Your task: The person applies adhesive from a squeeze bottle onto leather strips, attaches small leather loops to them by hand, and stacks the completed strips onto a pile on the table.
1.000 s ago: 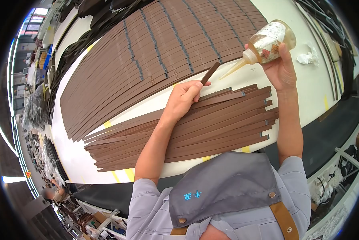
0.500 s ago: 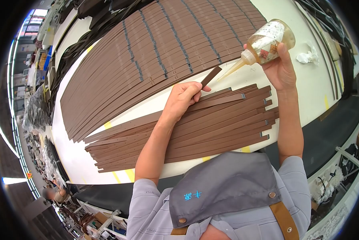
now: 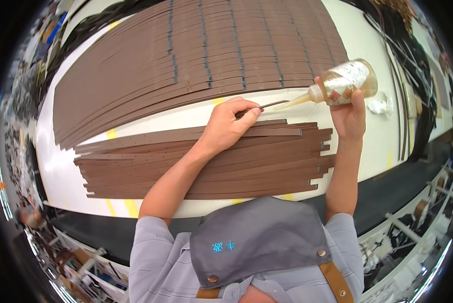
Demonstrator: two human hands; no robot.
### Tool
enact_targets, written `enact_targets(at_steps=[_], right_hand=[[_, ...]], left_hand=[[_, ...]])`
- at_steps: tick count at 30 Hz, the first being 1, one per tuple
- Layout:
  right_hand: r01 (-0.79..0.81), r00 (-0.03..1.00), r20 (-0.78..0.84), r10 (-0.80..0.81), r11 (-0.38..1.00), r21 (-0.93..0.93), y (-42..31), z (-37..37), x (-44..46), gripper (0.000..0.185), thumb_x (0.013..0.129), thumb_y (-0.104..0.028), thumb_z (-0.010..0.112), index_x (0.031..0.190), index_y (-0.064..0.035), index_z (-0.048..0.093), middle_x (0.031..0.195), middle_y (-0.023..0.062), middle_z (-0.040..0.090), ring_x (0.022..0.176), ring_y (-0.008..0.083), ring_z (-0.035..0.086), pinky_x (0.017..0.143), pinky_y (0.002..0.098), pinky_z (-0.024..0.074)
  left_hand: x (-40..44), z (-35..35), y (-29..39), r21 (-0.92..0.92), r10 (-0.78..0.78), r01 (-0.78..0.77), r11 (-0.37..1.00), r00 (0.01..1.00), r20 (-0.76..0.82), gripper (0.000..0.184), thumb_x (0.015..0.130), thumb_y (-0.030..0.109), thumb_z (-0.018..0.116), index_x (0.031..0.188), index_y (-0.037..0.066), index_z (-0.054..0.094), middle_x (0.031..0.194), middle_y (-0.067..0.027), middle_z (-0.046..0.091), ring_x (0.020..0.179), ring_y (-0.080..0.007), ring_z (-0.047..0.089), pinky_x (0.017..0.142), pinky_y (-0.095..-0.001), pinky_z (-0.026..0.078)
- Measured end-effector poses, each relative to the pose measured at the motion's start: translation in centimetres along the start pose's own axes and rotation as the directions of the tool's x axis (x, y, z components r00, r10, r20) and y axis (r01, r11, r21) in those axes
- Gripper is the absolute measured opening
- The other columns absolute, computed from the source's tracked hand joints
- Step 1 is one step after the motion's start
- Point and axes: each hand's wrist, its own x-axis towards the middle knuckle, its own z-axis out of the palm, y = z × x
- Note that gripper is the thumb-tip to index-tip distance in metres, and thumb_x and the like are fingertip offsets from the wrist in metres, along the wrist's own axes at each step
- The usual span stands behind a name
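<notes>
Between thumb and fingers, my left hand (image 3: 231, 123) pinches a narrow brown strip (image 3: 274, 103), now seen nearly edge-on. My right hand (image 3: 348, 113) is wrapped round a translucent bottle (image 3: 348, 81) with a pale label, tilted so its long yellowish nozzle (image 3: 293, 101) points left. The nozzle tip is close to the strip's end; whether they touch I cannot tell. Below my left hand lies a loose pile of brown strips (image 3: 246, 166), some with grey-blue ends. Beyond both hands, many brown strips (image 3: 135, 60) lie in overlapping rows with dark blue-grey marks across them.
A white table (image 3: 60, 187) with yellow tape bears the strips. Crumpled white tissue (image 3: 380, 105) lies right of the bottle. Long dark strips (image 3: 423, 116) run along the right side. At the far left, a person (image 3: 32, 217) is partly visible and blurred.
The view has turned and shifted. The strip in my left hand has rotated from its broad face to nearly edge-on and lies flatter, its end nearer the nozzle tip. My right hand still holds the bottle.
</notes>
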Motion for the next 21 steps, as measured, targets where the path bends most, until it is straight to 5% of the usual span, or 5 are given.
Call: enact_targets(at_steps=[10,12,21], right_hand=[[0.038,0.997,-0.064,-0.048,0.988,-0.150,0.6,-0.2,0.1,0.070,0.087,-0.041,0.073,0.139,-0.0037,0.044,0.126,0.0109,0.060,0.119,0.0340,0.059,0.108,0.0497,0.0449],[0.020,0.997,-0.070,-0.033,0.985,-0.170,0.7,0.1,-0.1,0.071,0.087,-0.041,0.073,0.138,-0.0028,0.043,0.126,0.0110,0.060,0.119,0.0328,0.059,0.108,0.0494,0.0450],[-0.011,0.998,-0.070,-0.004,0.977,-0.214,1.4,0.9,-0.3,0.074,0.087,-0.040,0.073,0.139,0.0014,0.040,0.128,0.0138,0.057,0.120,0.0327,0.058,0.107,0.0486,0.0443]], left_hand=[[-0.2,0.5,-1.1,0.277,0.191,-0.168,0.946,0.980,-0.058,0.023,0.085,0.016,0.068,0.104,0.003,0.070,0.081,-0.0054,0.051,0.075,-0.0179,0.050,0.069,-0.0310,0.043],[-0.2,0.4,-0.9,0.328,0.160,-0.137,0.935,0.986,-0.045,0.025,0.086,0.019,0.068,0.104,0.003,0.069,0.085,-0.0097,0.055,0.081,-0.0253,0.057,0.073,-0.0375,0.048],[-0.2,0.5,-1.4,0.411,0.233,-0.195,0.891,0.971,-0.044,0.024,0.086,0.019,0.068,0.103,0.004,0.070,0.083,-0.0098,0.055,0.078,-0.0257,0.057,0.071,-0.0383,0.048]])
